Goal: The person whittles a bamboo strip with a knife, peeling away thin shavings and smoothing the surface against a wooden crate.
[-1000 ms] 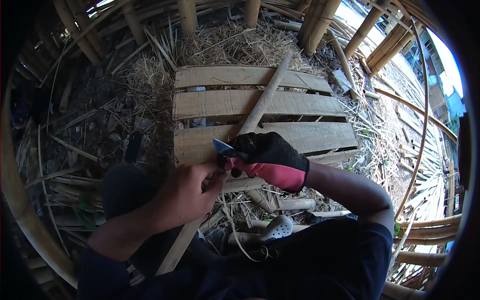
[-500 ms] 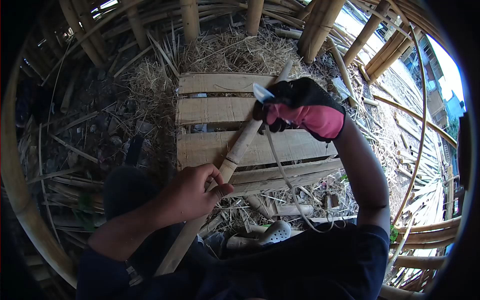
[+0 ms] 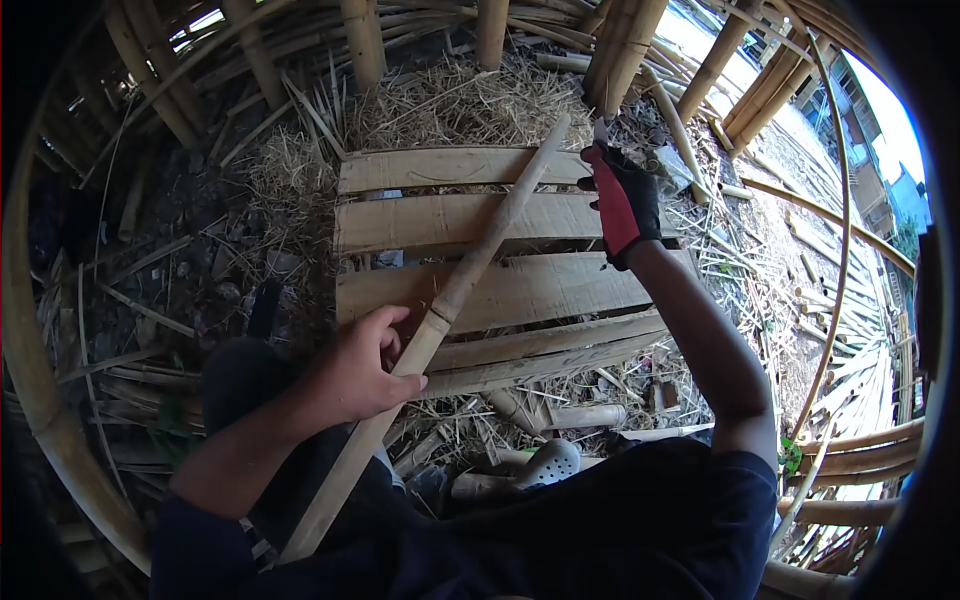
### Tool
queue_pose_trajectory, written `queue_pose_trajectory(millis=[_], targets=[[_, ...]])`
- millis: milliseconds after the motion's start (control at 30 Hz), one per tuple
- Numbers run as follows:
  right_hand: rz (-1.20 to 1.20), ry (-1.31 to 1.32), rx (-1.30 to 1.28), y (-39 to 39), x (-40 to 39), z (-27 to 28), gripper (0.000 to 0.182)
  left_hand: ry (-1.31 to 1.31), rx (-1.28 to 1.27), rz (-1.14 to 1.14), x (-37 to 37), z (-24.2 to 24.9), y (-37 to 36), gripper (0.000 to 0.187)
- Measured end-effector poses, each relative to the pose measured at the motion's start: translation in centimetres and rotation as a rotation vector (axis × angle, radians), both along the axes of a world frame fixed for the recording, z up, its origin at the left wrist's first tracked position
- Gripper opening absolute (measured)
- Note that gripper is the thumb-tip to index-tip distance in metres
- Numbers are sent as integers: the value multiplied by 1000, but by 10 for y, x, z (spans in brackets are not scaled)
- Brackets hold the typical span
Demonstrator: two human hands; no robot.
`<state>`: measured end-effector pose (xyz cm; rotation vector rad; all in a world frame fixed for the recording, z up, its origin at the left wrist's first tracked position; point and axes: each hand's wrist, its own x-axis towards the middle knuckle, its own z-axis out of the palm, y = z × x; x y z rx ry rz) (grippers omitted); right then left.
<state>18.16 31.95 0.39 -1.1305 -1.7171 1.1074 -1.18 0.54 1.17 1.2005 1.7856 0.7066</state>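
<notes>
A long bamboo pole slants across the slatted wooden bench, from my lap up to the far edge. My bare left hand grips its lower part, thumb on the near side and fingers on the other. To the right of the pole's far end is my right hand, in a black and pink glove and apart from the pole. It is closed around a knife; the blade points away from me, and the handle is hidden in the glove.
Dry shavings are heaped beyond the bench. Bamboo posts stand behind them, and cut bamboo pieces lie below the near edge. A grey clog shows by my lap. A curved bamboo strip rises at the right.
My right hand has moved right, off the pole, and turned the knife to point away. The thin strip that hung beneath it is gone from view. My left hand has shifted slightly left.
</notes>
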Motion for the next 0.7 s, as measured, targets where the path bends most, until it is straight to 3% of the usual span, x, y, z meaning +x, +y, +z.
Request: queue_pose_trajectory(millis=[67, 167, 267, 500, 600, 700], targets=[[47, -46, -45, -9, 2, -7, 36, -66, 18, -51, -6, -9, 2, 63], [231, -314, 330, -1, 10, -21, 36, -72, 107, -89, -7, -18, 6, 55], [552, -235, 105, -25, 9, -4, 37, 12, 113, -115, -1, -7, 8, 49], [925, -580, 654, -44, -3, -15, 35, 228, 116, -251, 8, 8, 5, 47], [1025, -493, 972, -39, -10, -25, 33, 332, 148, -291, 12, 8, 1, 45], [976, -585, 592, -38, -15, -22, 37, 298, 218, -288, 5, 3, 1, 44]])
